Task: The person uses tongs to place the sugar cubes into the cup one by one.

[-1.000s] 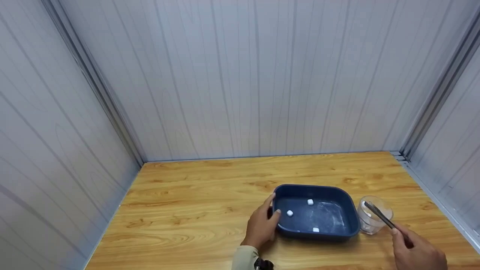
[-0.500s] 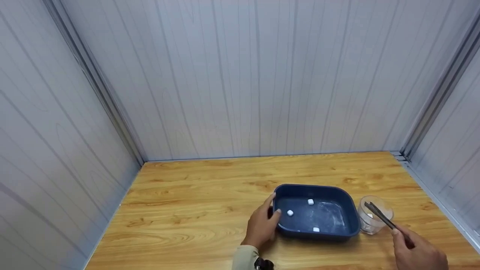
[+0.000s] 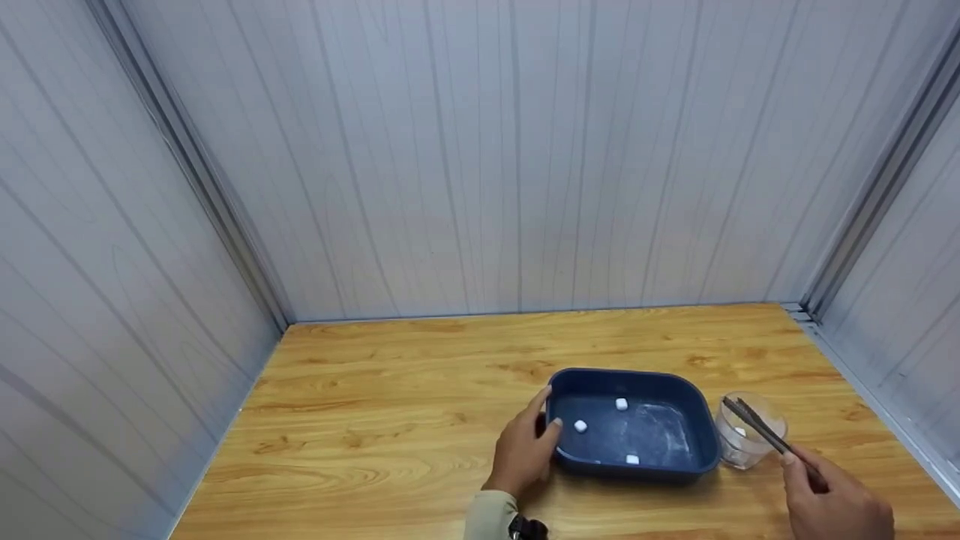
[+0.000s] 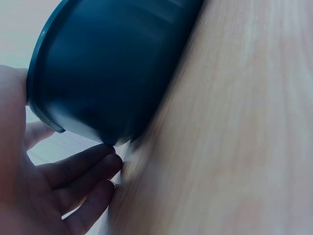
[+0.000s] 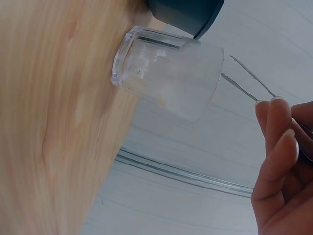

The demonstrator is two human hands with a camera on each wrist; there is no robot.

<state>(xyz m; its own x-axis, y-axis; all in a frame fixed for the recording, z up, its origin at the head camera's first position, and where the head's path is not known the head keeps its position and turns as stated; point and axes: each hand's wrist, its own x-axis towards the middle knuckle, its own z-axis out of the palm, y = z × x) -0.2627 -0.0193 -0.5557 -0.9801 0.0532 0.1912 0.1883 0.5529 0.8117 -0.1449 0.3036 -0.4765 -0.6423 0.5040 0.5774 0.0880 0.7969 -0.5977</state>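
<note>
My left hand (image 3: 523, 450) holds the left end of a dark blue rectangular dish (image 3: 709, 431), thumb over the rim and fingers against the outer wall. Inside the dish lie three small white cubes (image 3: 621, 404), with powdery white smears on its floor. My right hand (image 3: 836, 495) grips metal tweezers (image 3: 765, 435), their serrated tips spread apart with nothing between them. In the right wrist view those tips are just above the mouth of a clear glass (image 5: 176, 78). Within the glass, a white piece (image 3: 740, 432) shows in the head view.
The glass stands upright close beside the dish's right end. Wood-grain table (image 3: 375, 420) extends to the left and behind the dish. Pale panel walls (image 3: 480, 165) enclose the back and both sides.
A white cube at the tweezer tips has dropped into the glass. The tips have since spread and shifted slightly left and up. My left hand and the dish stay put.
</note>
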